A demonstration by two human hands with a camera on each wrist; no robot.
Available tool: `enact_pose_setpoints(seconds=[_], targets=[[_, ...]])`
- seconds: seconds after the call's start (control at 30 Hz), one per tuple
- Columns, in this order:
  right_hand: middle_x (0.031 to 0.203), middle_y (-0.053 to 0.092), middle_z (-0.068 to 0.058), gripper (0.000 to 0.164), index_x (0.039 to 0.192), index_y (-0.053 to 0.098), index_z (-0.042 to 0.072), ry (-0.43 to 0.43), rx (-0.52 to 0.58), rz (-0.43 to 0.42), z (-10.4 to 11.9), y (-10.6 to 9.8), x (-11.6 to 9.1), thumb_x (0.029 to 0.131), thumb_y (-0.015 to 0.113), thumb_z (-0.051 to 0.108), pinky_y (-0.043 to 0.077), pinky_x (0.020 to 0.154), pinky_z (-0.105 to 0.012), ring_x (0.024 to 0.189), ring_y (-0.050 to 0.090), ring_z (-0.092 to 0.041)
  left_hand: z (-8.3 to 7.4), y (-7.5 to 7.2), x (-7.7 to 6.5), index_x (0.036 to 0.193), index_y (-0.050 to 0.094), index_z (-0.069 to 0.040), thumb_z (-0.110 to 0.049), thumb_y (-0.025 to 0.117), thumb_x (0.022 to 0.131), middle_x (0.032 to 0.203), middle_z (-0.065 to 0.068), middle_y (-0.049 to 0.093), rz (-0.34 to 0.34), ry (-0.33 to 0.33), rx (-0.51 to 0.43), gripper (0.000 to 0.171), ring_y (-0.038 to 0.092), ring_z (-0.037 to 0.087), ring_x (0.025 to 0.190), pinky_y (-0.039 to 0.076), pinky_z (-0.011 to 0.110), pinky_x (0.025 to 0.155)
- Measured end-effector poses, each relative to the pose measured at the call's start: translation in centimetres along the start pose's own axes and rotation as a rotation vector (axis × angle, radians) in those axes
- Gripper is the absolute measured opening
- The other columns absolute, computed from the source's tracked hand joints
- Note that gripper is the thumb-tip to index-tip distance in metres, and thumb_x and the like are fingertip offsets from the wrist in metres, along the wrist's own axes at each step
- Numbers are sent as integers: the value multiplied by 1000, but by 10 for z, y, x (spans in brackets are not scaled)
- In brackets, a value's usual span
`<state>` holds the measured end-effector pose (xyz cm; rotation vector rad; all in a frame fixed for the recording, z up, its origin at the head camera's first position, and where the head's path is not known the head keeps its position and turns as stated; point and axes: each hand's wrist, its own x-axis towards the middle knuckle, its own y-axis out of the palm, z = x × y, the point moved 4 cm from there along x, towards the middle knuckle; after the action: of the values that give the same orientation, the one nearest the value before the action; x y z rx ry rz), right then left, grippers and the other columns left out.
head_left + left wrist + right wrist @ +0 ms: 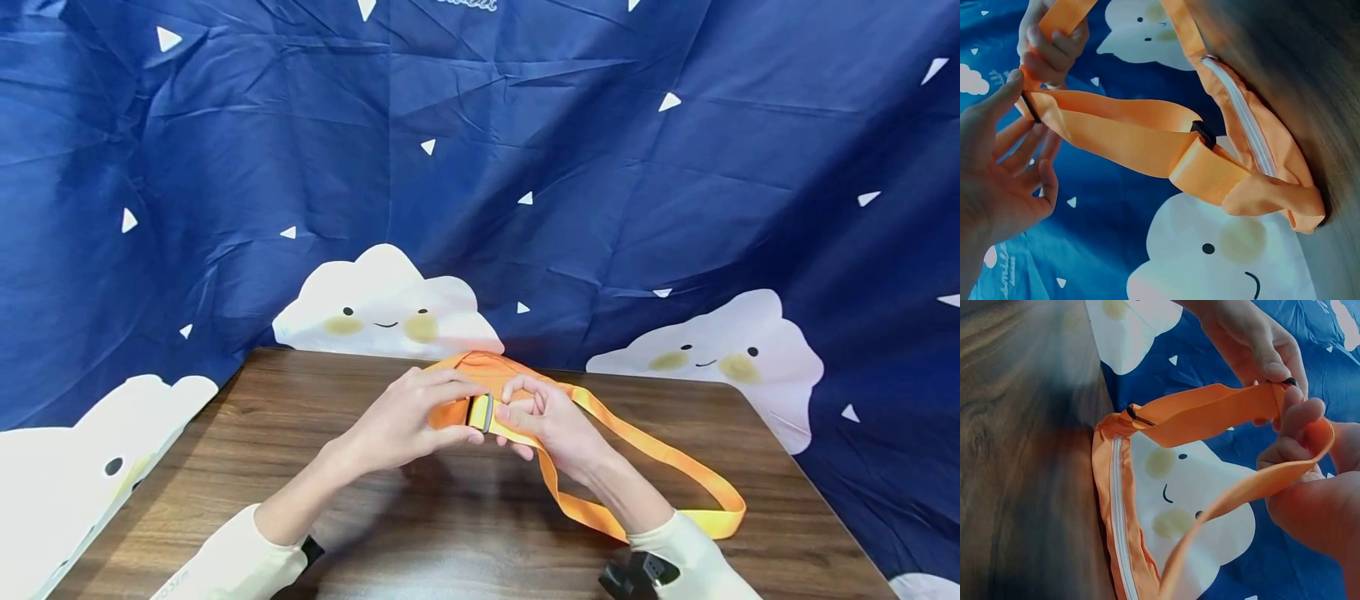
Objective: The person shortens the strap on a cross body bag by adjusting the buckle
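An orange waist bag (486,365) lies toward the far side of the table, its white zipper (1249,119) showing in both wrist views. Its flat orange strap (693,473) loops out to the right. My left hand (408,421) pinches a dark strap slider (488,413) by its edges, between thumb and fingertips. Just to the right of that slider, my right hand (562,429) grips the strap with thumb and curled fingers. Between the slider and the bag the strap runs doubled, through a black buckle (1205,134) near the bag's end.
Under the hands is a dark wood-grain table (450,533). Behind it hangs a blue cloth (480,167) with white triangles and smiling clouds; a cloud (386,304) meets the back edge. Dark wrist devices (645,575) sit at the pale sleeves (247,554).
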<state>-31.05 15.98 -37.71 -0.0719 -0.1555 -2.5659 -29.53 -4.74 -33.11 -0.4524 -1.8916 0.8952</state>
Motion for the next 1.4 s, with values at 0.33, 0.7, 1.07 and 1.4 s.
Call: enact_pose_setpoints(seconds=[0.33, 0.7, 1.07, 1.4], targets=[[82, 70, -21, 19, 102, 61, -3, -3, -44, -31, 5, -11, -4, 95, 72, 11, 42, 51, -24, 50, 50, -19, 0, -6, -1, 126, 71, -17, -45, 85, 82, 122, -9, 67, -18, -29, 34, 54, 59, 8, 109, 45, 38, 91], [78, 69, -22, 22, 99, 62, -4, -41, -91, -52, 6, -6, -5, 93, 75, 12, 39, 50, -25, 49, 47, -21, -2, -4, -1, 123, 71, -18, -45, 85, 82, 121, -10, 66, 11, -18, 24, 51, 59, 8, 112, 45, 38, 88], [80, 71, -20, 17, 101, 62, -5, -87, -69, 11, 3, 2, -2, 95, 71, 7, 42, 54, -25, 51, 53, -17, -3, 2, 1, 116, 73, -17, -41, 88, 80, 115, -11, 68, 4, 39, -20, 46, 61, 9, 109, 47, 34, 94], [81, 69, -20, 20, 104, 65, -4, -30, -74, 8, 5, 0, -5, 97, 70, 13, 48, 57, -28, 54, 56, -22, -6, -4, 1, 119, 73, -16, -44, 87, 79, 114, -11, 70, 15, 7, -9, 51, 63, 9, 101, 49, 32, 88]])
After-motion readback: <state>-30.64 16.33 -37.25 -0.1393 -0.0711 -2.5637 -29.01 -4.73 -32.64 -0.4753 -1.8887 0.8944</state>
